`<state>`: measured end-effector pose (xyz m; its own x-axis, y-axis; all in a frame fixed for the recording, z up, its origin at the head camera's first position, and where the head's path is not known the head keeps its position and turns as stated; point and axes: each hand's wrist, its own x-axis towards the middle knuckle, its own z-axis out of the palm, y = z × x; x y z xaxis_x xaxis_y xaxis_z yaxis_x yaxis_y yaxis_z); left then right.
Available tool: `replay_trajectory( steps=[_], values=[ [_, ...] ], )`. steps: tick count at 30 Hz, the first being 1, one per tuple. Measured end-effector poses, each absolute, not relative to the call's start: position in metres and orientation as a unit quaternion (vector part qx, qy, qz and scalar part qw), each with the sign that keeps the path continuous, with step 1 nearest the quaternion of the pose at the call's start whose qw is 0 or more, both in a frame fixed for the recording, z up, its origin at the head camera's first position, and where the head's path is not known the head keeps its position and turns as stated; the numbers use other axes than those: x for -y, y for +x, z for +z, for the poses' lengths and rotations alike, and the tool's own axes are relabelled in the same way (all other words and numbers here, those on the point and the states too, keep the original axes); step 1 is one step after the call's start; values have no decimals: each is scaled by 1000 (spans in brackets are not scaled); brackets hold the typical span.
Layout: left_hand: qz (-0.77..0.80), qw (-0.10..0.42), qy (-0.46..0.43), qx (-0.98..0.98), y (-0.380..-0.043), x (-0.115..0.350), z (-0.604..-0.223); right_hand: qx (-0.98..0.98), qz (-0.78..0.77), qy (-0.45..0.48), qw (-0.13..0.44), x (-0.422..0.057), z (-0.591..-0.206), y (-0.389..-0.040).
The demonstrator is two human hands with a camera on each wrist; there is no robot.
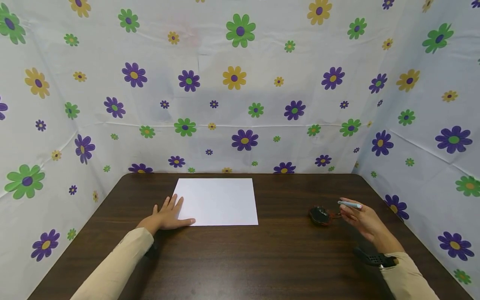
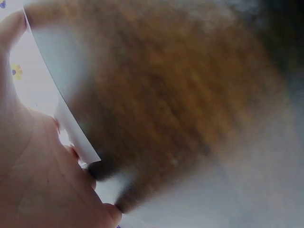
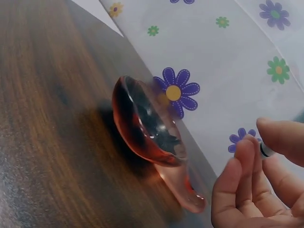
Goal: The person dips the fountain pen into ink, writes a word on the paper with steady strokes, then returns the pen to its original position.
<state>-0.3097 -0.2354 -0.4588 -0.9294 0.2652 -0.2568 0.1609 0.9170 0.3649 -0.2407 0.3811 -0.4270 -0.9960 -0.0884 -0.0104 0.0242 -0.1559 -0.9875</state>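
Note:
A blank white sheet of paper (image 1: pixel 217 202) lies on the brown table (image 1: pixel 240 258). My left hand (image 1: pixel 166 216) rests flat with spread fingers at its left edge, the thumb on the lower left corner; the left wrist view shows the palm and the paper's edge (image 2: pixel 71 114). My right hand (image 1: pixel 365 223) pinches a short pale-blue pen-like stick (image 1: pixel 349 204) above the table; its exact kind cannot be told. Beside that hand stands a translucent reddish ladle-shaped dish (image 3: pixel 147 123) with a short handle (image 3: pixel 183 190). Something dark and glossy is inside the dish (image 1: pixel 320 215).
A white cloth with printed flowers (image 1: pixel 240 100) hangs behind the table and along both sides. On the right wrist sits a dark strap (image 1: pixel 375 258). The dish stands between the paper and my right hand.

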Motion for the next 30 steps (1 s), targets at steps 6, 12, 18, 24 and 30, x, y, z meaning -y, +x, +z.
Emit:
replay_trajectory(
  steps=[6, 12, 18, 24, 30],
  values=[
    [165, 150, 105, -969, -316, 239, -469, -650, -759, -2, 38, -378, -431, -241],
    [158, 142, 104, -972, -317, 241, -473, -634, -769, -40, 68, -379, -438, -244],
    [159, 135, 104, -973, -317, 241, -473, -640, -763, -59, 71, -378, -441, -245],
    [158, 136, 106, -972, -317, 240, -472, -661, -747, -39, 61, -375, -440, -244],
    [165, 142, 109, -970, -309, 236, -461, -701, -710, -12, 65, -373, -437, -244]
  ],
)
